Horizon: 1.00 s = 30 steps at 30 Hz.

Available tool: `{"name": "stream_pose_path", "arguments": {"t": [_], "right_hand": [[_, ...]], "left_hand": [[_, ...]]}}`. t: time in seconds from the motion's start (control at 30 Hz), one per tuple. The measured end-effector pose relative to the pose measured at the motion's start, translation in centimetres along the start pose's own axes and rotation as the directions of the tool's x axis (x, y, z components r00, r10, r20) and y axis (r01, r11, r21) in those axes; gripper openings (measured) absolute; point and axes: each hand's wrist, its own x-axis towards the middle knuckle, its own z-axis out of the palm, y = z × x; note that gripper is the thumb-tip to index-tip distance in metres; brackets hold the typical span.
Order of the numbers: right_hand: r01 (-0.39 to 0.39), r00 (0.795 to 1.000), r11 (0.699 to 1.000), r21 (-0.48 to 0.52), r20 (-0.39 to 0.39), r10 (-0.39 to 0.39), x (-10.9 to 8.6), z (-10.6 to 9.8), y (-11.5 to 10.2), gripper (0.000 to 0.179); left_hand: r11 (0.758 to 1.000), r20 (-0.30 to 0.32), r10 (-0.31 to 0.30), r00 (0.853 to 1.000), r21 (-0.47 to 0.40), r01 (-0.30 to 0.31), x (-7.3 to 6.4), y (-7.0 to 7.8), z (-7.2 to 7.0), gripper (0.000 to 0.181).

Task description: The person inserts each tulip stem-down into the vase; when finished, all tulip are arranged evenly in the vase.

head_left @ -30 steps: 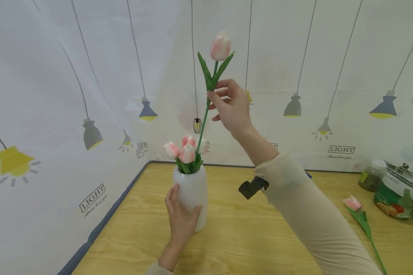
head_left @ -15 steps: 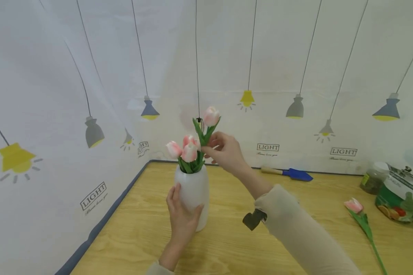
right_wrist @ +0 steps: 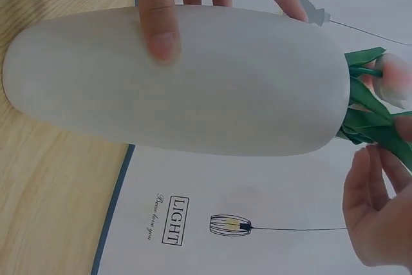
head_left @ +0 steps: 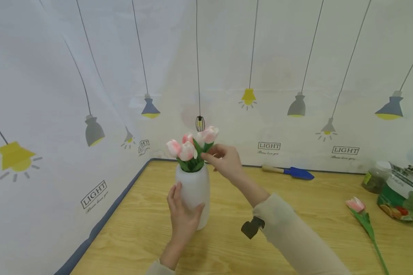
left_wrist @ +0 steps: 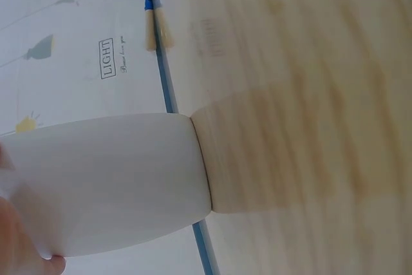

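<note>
A white vase (head_left: 192,191) stands upright on the wooden table, with several pink and white tulips (head_left: 187,151) in its mouth. My left hand (head_left: 183,217) grips the vase body from the near left side, its thumb and fingers spread around it. Just above the rim, my right hand (head_left: 225,160) pinches a pale pink tulip (head_left: 210,135) by its green leaves and stem. In the right wrist view, the right-hand fingers (right_wrist: 370,178) are right at the leaves (right_wrist: 373,120) by the vase mouth. The lower stem is hidden inside the vase.
Another tulip (head_left: 366,225) lies on the table at the right. Behind it stand a lidded jar (head_left: 376,177) and a green and white printed container (head_left: 400,196). A blue hand trowel (head_left: 297,173) with a wooden handle lies along the back edge, by the lamp-printed wall covering (head_left: 220,68).
My right hand has come down with the tulip, its stem sinking into the vase until the bloom is beside the others. My left hand has stayed on the vase.
</note>
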Motion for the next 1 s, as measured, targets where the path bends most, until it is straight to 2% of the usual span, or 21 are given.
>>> {"name": "stream_pose_path", "arguments": {"t": [0.07, 0.23, 0.3, 0.47, 0.6, 0.7, 0.83, 0.87, 0.93, 1.0], "right_hand": [[-0.001, 1.0, 1.0, -0.009, -0.016, 0.001, 0.0, 0.1, -0.1, 0.021], [-0.013, 0.999, 0.995, -0.103, 0.046, 0.018, -0.1, 0.8, 0.3, 0.017], [-0.01, 0.999, 0.991, -0.135, 0.044, 0.016, -0.3, 1.1, 0.6, 0.017], [0.013, 1.0, 0.992, -0.124, 0.011, -0.012, -1.1, 1.1, 1.6, 0.025], [0.014, 0.999, 0.997, -0.069, 0.03, -0.012, -2.6, -0.6, 3.5, 0.033], [-0.019, 0.998, 0.998, -0.063, 0.054, 0.022, -4.4, -3.2, 6.0, 0.033], [-0.086, 0.995, 0.976, -0.2, 0.038, 0.096, -6.7, -8.4, 10.4, 0.028], [-0.114, 0.992, 0.957, -0.266, 0.02, 0.124, -7.2, -10.1, 11.6, 0.027], [-0.147, 0.988, 0.897, -0.417, -0.026, 0.15, -8.2, -13.9, 14.2, 0.026], [-0.195, 0.979, 0.802, -0.564, -0.062, 0.195, -9.3, -18.3, 16.8, 0.027]], "left_hand": [[1.0, 0.002, -0.001, 1.0, -0.005, 0.001, 0.0, 0.0, 0.0, 0.094], [1.0, 0.009, -0.011, 1.0, -0.014, 0.011, -0.1, 0.1, 0.0, 0.093], [1.0, 0.011, -0.012, 1.0, -0.013, 0.013, -0.1, 0.1, 0.0, 0.092], [1.0, 0.005, -0.01, 1.0, -0.001, 0.01, 0.0, 0.1, 0.0, 0.092], [1.0, 0.001, -0.007, 1.0, 0.001, 0.007, 0.1, 0.0, 0.1, 0.093], [1.0, 0.001, -0.001, 1.0, -0.006, 0.001, 0.1, -0.2, 0.2, 0.093], [1.0, -0.016, 0.009, 1.0, -0.015, -0.009, 0.2, -0.3, 0.2, 0.092], [1.0, -0.02, 0.011, 1.0, -0.014, -0.011, 0.2, -0.3, 0.2, 0.091], [1.0, -0.025, 0.014, 1.0, -0.016, -0.014, 0.2, -0.3, 0.2, 0.091], [1.0, -0.029, 0.022, 0.999, -0.019, -0.022, 0.2, -0.4, 0.2, 0.091]]}}
